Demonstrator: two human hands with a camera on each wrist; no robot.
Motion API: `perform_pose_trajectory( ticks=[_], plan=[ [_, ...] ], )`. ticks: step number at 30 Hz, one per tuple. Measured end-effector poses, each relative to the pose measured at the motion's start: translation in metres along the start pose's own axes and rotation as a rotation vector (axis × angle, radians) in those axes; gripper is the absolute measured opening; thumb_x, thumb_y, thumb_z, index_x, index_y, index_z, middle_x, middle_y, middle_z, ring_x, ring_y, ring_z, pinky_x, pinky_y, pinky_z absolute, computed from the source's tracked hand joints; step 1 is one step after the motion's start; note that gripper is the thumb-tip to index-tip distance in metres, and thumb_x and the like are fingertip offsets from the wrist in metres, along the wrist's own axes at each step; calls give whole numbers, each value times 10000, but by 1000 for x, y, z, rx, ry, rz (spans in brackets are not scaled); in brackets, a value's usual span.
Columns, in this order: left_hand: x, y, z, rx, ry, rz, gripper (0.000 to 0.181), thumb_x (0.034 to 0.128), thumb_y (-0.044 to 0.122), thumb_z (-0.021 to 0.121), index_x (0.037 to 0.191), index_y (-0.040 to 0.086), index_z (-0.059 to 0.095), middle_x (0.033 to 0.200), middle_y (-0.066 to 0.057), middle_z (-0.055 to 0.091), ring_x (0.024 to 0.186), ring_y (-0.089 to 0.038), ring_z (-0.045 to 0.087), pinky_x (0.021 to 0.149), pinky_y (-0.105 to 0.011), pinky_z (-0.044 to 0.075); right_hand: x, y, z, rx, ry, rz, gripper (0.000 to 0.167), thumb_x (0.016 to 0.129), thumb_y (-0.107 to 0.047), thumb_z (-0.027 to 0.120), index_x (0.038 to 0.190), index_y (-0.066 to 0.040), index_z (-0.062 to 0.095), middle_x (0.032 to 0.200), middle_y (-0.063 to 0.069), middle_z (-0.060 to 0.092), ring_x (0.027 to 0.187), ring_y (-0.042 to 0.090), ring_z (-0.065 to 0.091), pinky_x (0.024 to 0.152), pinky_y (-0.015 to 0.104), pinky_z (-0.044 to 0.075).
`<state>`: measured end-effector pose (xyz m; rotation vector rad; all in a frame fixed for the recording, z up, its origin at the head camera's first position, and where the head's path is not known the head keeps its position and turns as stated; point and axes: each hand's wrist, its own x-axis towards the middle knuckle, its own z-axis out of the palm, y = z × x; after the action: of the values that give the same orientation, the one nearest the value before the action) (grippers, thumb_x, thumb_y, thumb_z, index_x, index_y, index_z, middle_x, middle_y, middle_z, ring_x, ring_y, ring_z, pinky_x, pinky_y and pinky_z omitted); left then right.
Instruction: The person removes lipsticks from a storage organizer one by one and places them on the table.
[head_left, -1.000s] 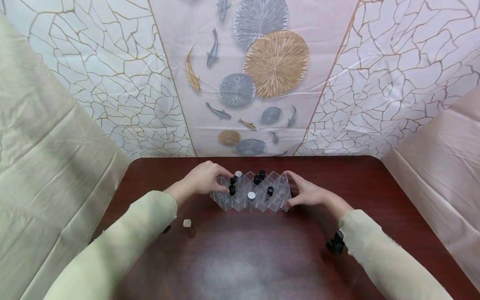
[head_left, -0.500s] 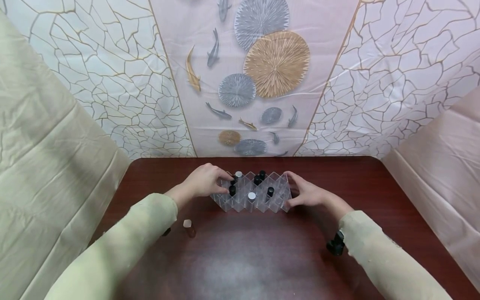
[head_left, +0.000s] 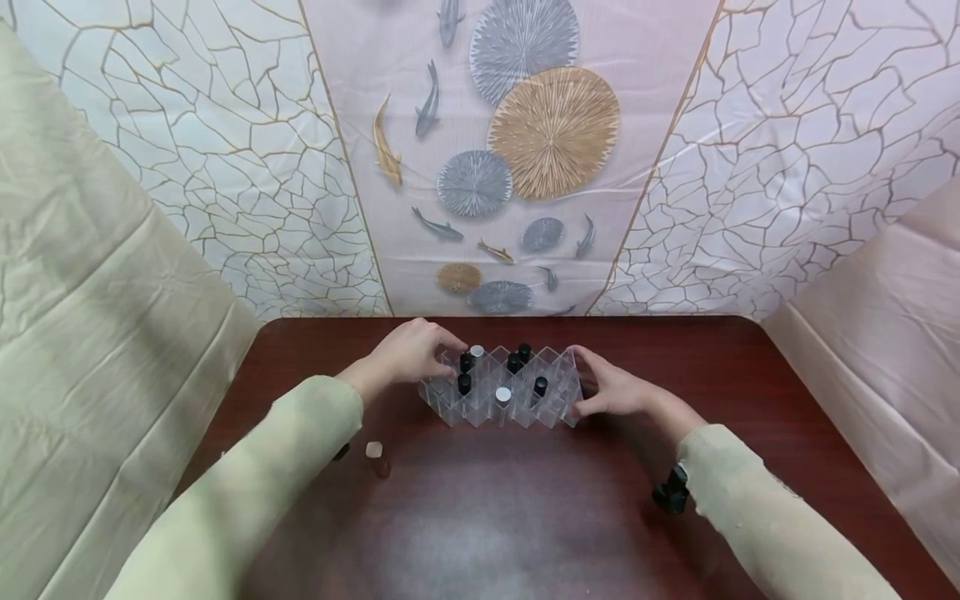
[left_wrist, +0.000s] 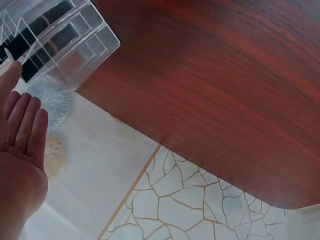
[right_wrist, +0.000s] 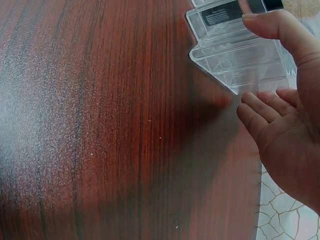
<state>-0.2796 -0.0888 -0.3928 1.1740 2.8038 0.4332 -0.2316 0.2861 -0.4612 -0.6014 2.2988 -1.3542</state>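
Pleated cream cloth (head_left: pixel 90 275) walls the left side, and a brown tube with a pale cap (head_left: pixel 378 460) stands on the glossy, dark red wood-grain table (head_left: pixel 487 517). The left hand (head_left: pixel 408 354) has its thumb and fingers wide apart at the left end of the clear holder (head_left: pixel 551 408), which sits toward the back, with black caps (head_left: pixel 540 385) and pale caps (head_left: pixel 503 395) poking up. One black label (right_wrist: pixel 220 15) carries pale print too small to read. The right hand (head_left: pixel 618 387) grips the holder's right end. Fish and discs pattern the backdrop (head_left: pixel 352 50).
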Motion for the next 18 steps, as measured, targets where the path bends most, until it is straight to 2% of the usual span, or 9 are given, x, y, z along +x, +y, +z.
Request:
perform_pose_trajectory(
  ticks=[4,10,18],
  plan=[
    [5,-1,2,0,-8,-22,430,886,233,892,1295,144,795,1217,6,795,865,-173,705,860,-398,576,0,0,1,7,-5,5,986,859,8,783,1579,122,118,1634,386,204,1520,614,244,1220,685,266],
    [10,-1,6,-15,-9,-34,413,895,226,883,1291,148,797,1239,12,788,1022,-227,743,942,-420,577,1,2,1,12,-7,3,966,861,14,781,1572,111,135,1629,377,221,1522,610,247,1218,688,274],
    [15,0,12,-20,-1,-45,408,888,225,883,1281,151,803,1217,10,794,1082,-200,742,983,-398,574,-1,-1,0,4,3,-3,970,848,10,777,1577,100,143,1627,374,237,1519,605,263,1218,678,281]
  ],
)
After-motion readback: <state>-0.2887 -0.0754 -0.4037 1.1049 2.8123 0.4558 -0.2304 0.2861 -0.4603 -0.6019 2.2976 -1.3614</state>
